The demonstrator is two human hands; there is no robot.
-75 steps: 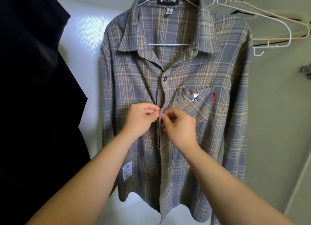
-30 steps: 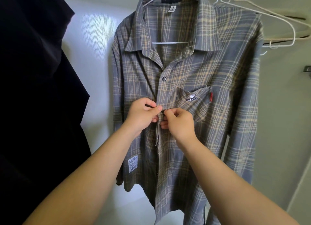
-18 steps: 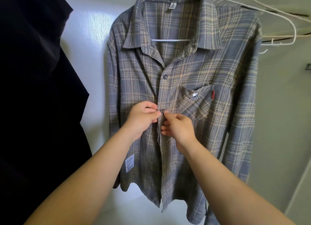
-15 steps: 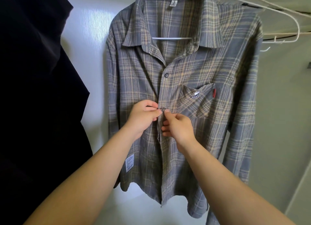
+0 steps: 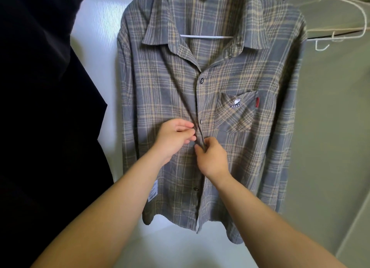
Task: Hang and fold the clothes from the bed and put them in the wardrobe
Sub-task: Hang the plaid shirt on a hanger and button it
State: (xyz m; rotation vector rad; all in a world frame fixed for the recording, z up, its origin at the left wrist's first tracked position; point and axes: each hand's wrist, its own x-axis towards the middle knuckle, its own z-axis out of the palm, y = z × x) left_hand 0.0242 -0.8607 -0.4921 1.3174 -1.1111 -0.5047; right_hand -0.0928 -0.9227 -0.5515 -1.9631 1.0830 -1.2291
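Note:
A grey and tan plaid shirt [image 5: 250,147] hangs on a white hanger [image 5: 206,36] in the wardrobe, front facing me. Its two upper buttons [image 5: 201,80] are fastened; a lower button [image 5: 197,188] sits open on the placket. My left hand [image 5: 174,139] pinches the left edge of the front placket just below the second button. My right hand [image 5: 212,157] pinches the right edge of the placket beside it, fingers curled round the fabric. Both hands meet at mid-chest height.
A black garment [image 5: 40,107] hangs close on the left. Empty white hangers [image 5: 340,13] hang on the rail at the upper right. The pale wardrobe wall [image 5: 330,127] stands behind and to the right, and a white shelf floor [image 5: 180,247] lies below the shirt.
The second button is now fastened and uncovered. Both hands have slid a little down the placket, below that button. The view has tilted down, so the collar label is cut off.

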